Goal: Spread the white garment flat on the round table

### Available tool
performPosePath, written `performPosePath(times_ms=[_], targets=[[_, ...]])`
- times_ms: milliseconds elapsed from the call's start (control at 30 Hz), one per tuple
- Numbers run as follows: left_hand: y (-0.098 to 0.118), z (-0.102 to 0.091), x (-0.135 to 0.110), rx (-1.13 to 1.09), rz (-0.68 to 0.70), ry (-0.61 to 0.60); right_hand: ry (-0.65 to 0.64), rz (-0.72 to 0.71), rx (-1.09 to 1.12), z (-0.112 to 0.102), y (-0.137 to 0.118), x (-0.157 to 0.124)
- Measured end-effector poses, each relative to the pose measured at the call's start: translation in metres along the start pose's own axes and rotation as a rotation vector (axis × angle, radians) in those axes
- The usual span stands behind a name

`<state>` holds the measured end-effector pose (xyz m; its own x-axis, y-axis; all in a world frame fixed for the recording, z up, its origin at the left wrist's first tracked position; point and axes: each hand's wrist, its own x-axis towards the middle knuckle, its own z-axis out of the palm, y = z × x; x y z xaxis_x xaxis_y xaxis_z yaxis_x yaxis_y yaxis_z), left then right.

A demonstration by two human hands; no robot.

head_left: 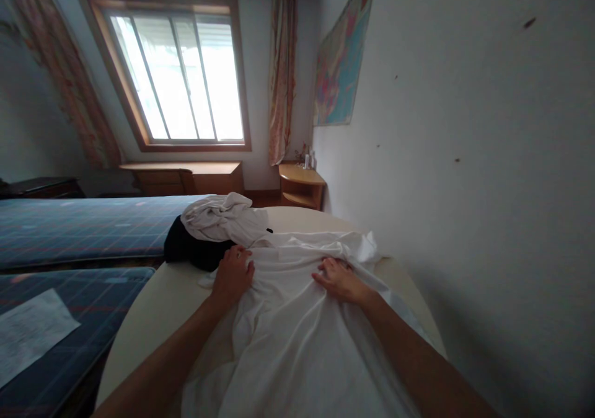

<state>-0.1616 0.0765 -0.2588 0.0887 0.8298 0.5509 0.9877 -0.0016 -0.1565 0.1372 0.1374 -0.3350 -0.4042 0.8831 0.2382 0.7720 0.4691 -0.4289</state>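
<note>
A white cloth garment point(288, 343) lies spread and wrinkled over the round cream table point(139, 319), running down toward me. My left hand point(235, 273) rests on its left side near the far end, fingers bent and apart, thumb pointing inward. On the right side, my right hand point(338, 280) touches the fabric with its fingers spread and slightly bent. Folds run through the cloth between both hands. Just beyond my left hand sits a crumpled light grey garment point(225, 216), with a black cloth item point(193, 247) under and beside it.
Two plaid mattresses point(93, 226) lie to the left, the nearer one bearing a paper sheet point(35, 328). A white wall point(488, 219) stands close on the right. Past the table are a wooden corner shelf point(302, 173), a desk point(209, 168) and a bright window point(181, 77).
</note>
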Motion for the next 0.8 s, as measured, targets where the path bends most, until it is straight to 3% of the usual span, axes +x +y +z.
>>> performPosePath(times_ms=[67, 200, 467, 567, 733, 800], targets=[[0.001, -0.013, -0.005, 0.042, -0.156, -0.004, -0.007, 0.081, -0.006, 0.005, -0.007, 0.002], [-0.001, -0.030, -0.019, 0.041, -0.307, -0.236, 0.042, 0.087, -0.040, 0.015, -0.008, 0.002], [0.007, -0.021, -0.045, -0.264, -0.207, -0.395, 0.198, -0.039, 0.034, 0.018, 0.006, 0.002], [0.003, -0.017, -0.041, -0.314, -0.215, -0.305, 0.207, -0.047, 0.047, 0.019, 0.007, 0.002], [-0.030, -0.009, -0.023, -0.426, -0.267, 0.088, 0.214, -0.052, 0.052, 0.021, 0.008, 0.004], [-0.042, -0.004, -0.019, -0.503, -0.305, 0.138, 0.232, -0.057, 0.053, 0.023, 0.009, 0.005]])
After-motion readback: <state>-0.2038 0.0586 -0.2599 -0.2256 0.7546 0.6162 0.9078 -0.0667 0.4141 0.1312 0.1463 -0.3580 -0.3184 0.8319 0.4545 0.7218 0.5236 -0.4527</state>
